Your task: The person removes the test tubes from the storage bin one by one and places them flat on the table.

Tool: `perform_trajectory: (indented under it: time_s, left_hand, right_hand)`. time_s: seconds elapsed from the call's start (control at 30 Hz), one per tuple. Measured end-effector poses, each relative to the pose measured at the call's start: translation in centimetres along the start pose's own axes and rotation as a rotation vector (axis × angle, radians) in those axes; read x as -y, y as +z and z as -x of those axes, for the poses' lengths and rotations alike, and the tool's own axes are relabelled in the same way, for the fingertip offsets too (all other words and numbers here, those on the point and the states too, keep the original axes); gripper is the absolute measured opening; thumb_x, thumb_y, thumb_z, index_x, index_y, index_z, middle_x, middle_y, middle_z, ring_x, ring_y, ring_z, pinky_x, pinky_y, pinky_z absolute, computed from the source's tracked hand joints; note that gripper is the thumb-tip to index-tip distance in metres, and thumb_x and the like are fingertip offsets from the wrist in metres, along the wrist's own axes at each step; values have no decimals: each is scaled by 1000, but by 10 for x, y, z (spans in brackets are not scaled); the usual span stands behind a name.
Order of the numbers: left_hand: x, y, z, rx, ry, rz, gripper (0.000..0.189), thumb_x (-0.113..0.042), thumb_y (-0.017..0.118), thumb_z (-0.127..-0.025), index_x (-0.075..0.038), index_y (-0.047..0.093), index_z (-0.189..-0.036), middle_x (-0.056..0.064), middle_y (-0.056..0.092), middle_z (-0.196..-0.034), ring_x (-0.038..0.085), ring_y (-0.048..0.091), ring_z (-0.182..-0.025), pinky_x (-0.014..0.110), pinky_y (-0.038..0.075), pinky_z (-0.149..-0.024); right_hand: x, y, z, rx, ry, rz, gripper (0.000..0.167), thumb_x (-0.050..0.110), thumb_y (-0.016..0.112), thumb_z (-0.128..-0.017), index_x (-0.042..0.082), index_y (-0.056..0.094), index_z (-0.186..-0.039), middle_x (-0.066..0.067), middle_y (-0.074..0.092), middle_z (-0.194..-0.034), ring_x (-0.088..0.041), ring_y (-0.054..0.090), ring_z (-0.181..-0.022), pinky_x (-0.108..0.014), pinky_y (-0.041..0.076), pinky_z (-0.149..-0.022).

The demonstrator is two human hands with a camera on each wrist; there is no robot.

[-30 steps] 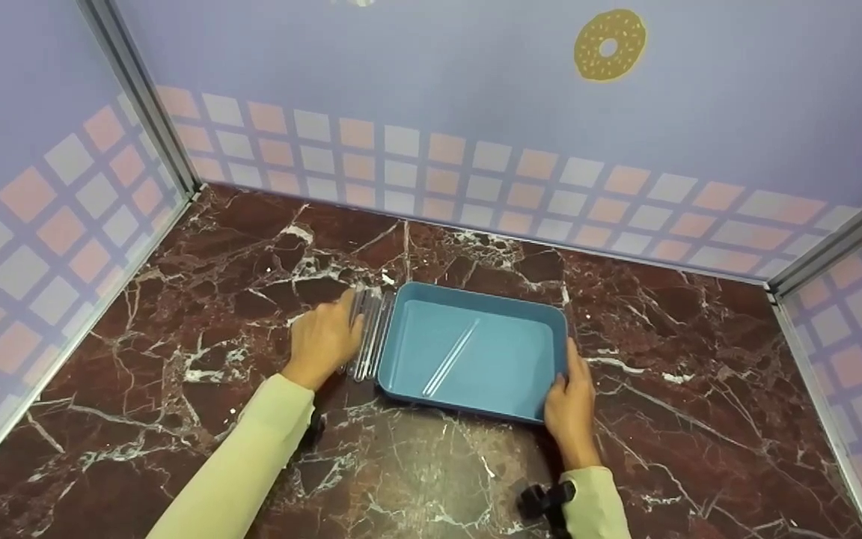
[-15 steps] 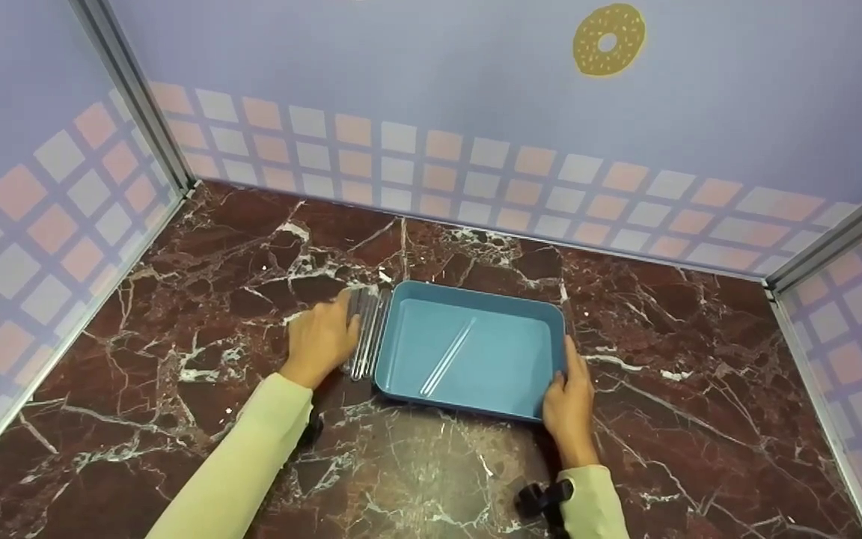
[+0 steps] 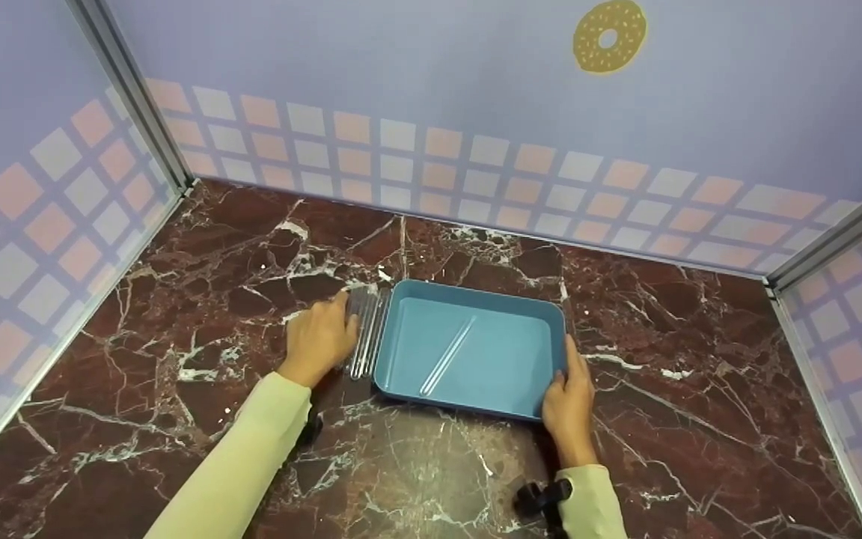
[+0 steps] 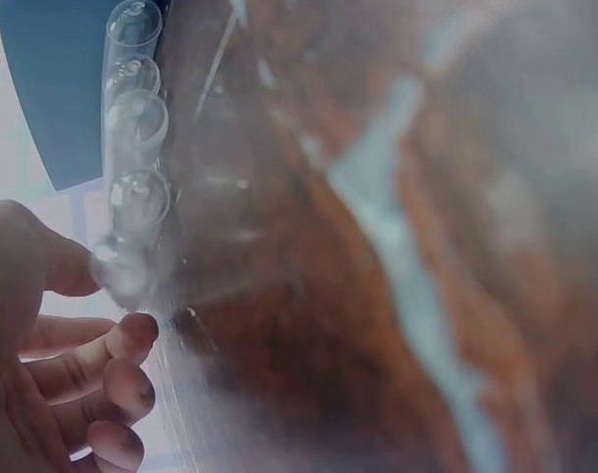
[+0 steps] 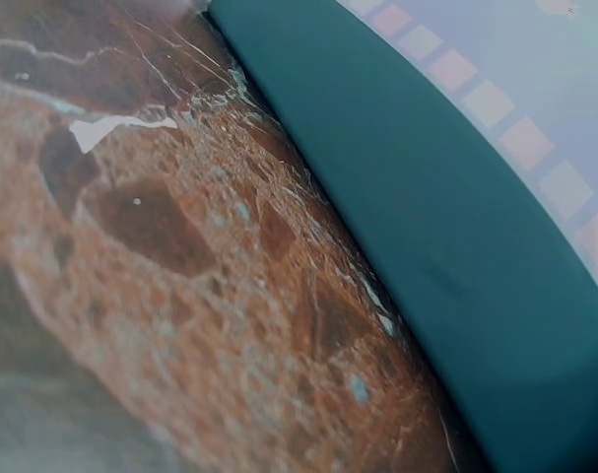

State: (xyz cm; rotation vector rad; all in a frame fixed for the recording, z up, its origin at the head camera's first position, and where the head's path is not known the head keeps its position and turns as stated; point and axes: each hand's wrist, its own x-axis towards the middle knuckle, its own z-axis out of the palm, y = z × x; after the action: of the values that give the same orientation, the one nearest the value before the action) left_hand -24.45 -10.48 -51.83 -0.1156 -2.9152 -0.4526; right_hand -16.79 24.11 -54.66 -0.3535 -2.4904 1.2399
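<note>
In the head view a blue rectangular tray (image 3: 513, 352) lies on the marble surface, with one clear glass test tube (image 3: 448, 358) slanting across its floor. Several more clear test tubes (image 3: 368, 337) lie side by side along the tray's left side. My left hand (image 3: 319, 337) is at the outermost of these. From the left wrist, the thumb (image 4: 67, 264) meets that tube's rounded end, and the fingertips (image 4: 136, 335) curl just below. My right hand (image 3: 572, 400) grips the tray's right wall, thumb at the rim. The right wrist view shows only the tray's outer wall (image 5: 407, 227).
Dark red marble (image 3: 700, 419) with white veins surrounds the tray. A lilac back wall (image 3: 401, 67) and side panels with pink and white squares enclose the surface. Small white specks dot the marble.
The head view has shifted very slightly. Both hands, the tray and the test tubes keep their places.
</note>
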Motion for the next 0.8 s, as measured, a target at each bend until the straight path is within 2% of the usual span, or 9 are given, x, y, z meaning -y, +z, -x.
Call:
perform_trajectory:
  time_s: [0.4, 0.8]
  left_hand:
    - [-2, -4, 2, -15, 2, -2, 37, -30, 62, -90, -4, 63, -117, 21, 70, -81, 34, 61, -54, 45, 44, -45]
    - [-19, -8, 2, -46, 42, -10, 38, -30, 63, -89, -4, 63, -116, 19, 69, -77, 36, 61, -54, 45, 43, -44]
  right_hand:
    - [2, 0, 1, -13, 9, -27, 57, -11, 40, -91, 1, 37, -147, -27, 39, -147, -42, 35, -139, -52, 28, -114]
    - [0, 1, 0, -17, 22, -14, 58, -11, 40, -91, 3, 37, -147, -28, 42, -143, -44, 36, -137, -53, 29, -112]
